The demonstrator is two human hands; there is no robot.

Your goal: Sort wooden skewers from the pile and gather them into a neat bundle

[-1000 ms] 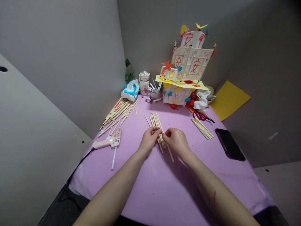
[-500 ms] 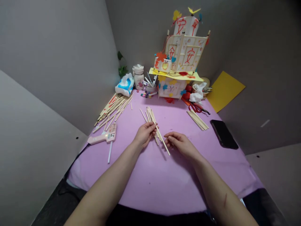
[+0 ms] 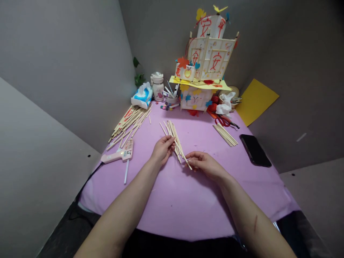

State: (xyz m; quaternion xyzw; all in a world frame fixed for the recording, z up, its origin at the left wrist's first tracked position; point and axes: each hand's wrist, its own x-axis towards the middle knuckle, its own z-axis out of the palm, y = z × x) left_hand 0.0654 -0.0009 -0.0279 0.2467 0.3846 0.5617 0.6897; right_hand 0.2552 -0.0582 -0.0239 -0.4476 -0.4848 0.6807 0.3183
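Observation:
A loose bundle of thin wooden sticks [image 3: 177,142] is fanned out at the middle of the purple-covered table, between my two hands. My left hand [image 3: 162,149] is closed at the bundle's left side, thumb and fingers curled on the sticks. At the near end of one stick, which juts out beyond the others, my right hand [image 3: 205,165] pinches with thumb and fingers. Some of its fingertips are hidden behind the stick and the hand.
A pink glue gun [image 3: 123,154] lies left, below a big pile of sticks [image 3: 129,123]. A decorated paper-and-stick lantern [image 3: 206,64] stands at the back. Rightward are a small row of sticks [image 3: 225,135], red-handled scissors [image 3: 223,121] and a phone [image 3: 255,150].
My right hand has come left onto the near end of the jutting stick. That stick has shifted slightly away from me, and my left thumb has moved a little left.

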